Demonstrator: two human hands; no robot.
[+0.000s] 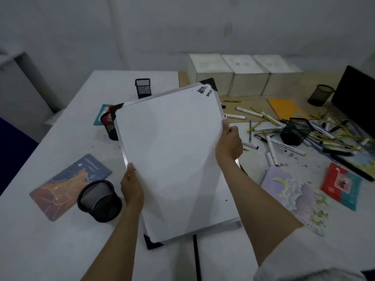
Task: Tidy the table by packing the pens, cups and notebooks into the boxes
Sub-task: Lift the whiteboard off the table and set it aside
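White board [170, 159] with black corners fills the centre of the frame, tilted above the tabletop [60, 250]; left hand [132, 187] and right hand [229, 142] grip its side edges. Pens [272, 130] lie scattered at right, mesh cup [99, 200] and notebook [69, 185] lower left, boxes [239, 76] at top

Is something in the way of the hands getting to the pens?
Yes. Both the left hand and right hand grip a whiteboard, so they aren't free. The pens lie beyond its right edge.

White board [172, 155] with black corners, black mesh cup [99, 200], orange notebook [288, 108], white boxes [243, 78]
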